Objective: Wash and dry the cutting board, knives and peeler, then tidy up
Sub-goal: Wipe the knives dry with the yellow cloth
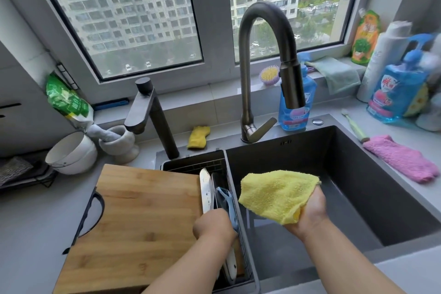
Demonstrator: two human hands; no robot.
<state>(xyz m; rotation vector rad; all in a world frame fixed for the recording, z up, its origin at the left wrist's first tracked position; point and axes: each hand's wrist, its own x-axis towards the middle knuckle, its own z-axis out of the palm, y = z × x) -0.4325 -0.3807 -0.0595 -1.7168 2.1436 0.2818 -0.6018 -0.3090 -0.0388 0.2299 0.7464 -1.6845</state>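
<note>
Knives [206,192] and a blue peeler [226,200] stood in the narrow wire rack [243,267] at the left side of the dark sink [358,174], just beside the wooden cutting board [143,222] that lay on the grey counter [28,234]. The left hand [213,225] reached down into the rack with its fingers curled around something there, though which handle could not be told. The right hand [310,212] gripped a yellow cloth [276,192] over the sink basin, below the curved tap [269,55].

Grey countertop [31,234] beneath a daylit window [119,14], seemingly rain-streaked, facing apartment blocks [114,2].
</note>
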